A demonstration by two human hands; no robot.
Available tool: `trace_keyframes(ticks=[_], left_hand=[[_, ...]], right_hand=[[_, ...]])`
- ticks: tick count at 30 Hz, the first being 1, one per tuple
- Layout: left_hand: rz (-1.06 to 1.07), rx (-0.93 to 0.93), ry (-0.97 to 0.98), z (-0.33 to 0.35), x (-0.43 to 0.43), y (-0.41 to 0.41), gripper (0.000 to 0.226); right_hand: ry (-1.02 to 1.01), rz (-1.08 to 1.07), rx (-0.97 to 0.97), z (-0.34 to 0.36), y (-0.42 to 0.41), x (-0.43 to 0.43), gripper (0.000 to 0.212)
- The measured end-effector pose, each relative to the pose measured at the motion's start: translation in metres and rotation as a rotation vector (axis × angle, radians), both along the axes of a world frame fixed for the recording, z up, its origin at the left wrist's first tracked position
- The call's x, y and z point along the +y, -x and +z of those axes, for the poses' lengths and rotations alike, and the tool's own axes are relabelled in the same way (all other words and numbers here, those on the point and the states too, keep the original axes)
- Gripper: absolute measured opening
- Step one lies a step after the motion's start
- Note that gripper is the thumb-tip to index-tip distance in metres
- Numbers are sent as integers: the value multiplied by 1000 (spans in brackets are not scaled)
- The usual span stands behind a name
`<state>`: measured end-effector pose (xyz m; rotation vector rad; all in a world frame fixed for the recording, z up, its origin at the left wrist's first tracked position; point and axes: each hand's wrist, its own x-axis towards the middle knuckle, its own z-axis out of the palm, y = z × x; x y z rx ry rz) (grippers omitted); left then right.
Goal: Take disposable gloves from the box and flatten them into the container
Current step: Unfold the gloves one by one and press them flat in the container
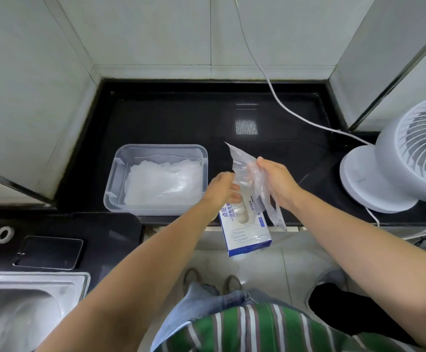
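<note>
A clear plastic container (120,174) sits on the black counter, with several thin see-through gloves (163,182) lying flat inside it. To its right, a white and blue glove box (247,237) hangs partly over the counter's front edge. Above the box, both hands hold one crumpled transparent glove (242,163). My left hand (222,189) pinches its lower left side. My right hand (275,181) grips its right side, and the glove's fingers dangle below that hand.
A white fan (397,158) stands at the right, its cable (278,97) crossing the back of the black counter (181,118). A phone (48,252) and a tape roll (4,233) lie at the lower left beside a steel sink (24,313). White walls enclose the counter.
</note>
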<state>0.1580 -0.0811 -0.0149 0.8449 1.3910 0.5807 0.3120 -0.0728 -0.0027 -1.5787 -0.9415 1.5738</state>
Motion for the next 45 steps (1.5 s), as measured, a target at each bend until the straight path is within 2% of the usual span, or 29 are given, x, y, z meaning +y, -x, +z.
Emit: trace_keyframes(ticks=[3, 5, 8, 11, 14, 16, 18, 20, 23, 25, 30, 32, 34, 35, 37, 39, 41, 45], left_hand=[[111, -159, -46, 25, 8, 12, 36], [120, -168, -47, 31, 14, 23, 33], [153, -17, -76, 33, 19, 35, 14], [243, 163, -169, 32, 24, 46, 16], [164, 438, -366, 30, 28, 62, 13], [94, 562, -415, 31, 31, 73, 13], [56, 597, -418, 33, 33, 83, 10], [51, 594, -421, 34, 33, 96, 10], [71, 600, -411, 28, 33, 121, 15], [30, 668, -394, 22, 33, 142, 18], [-163, 1022, -409, 13, 30, 188, 24], [-136, 1117, -413, 11, 30, 198, 27], [-119, 1163, -418, 6, 32, 204, 30], [-131, 1177, -416, 3, 34, 206, 32], [-177, 1197, -417, -1, 36, 206, 33], [-244, 1235, -403, -1, 39, 204, 28], [-346, 1317, -390, -1, 41, 200, 23], [-465, 1426, -398, -2, 42, 200, 37]], right_hand=[[-15, 29, -10, 6, 9, 0, 41], [-30, 46, -16, 10, 16, 2, 41], [-24, 110, -58, 10, 27, 6, 46], [6, 229, -113, 14, 40, 10, 59], [-110, 285, -159, 24, 61, 12, 51], [-191, 351, -210, 30, 78, 15, 55], [-243, 444, -304, 31, 91, 21, 58], [-261, 494, -414, 29, 101, 28, 43], [-241, 381, -506, 23, 108, 40, 12], [-182, 303, -476, 19, 110, 48, 13], [-111, 174, -484, 10, 113, 70, 15], [-242, 138, -525, 9, 120, 71, 25], [-509, 145, -572, 14, 133, 68, 31], [-615, 182, -537, 16, 141, 67, 28], [-675, 356, -452, 17, 157, 63, 20], [-577, 598, -477, 10, 172, 61, 19], [-419, 785, -583, -4, 182, 61, 20], [-221, 897, -745, -25, 190, 58, 43]])
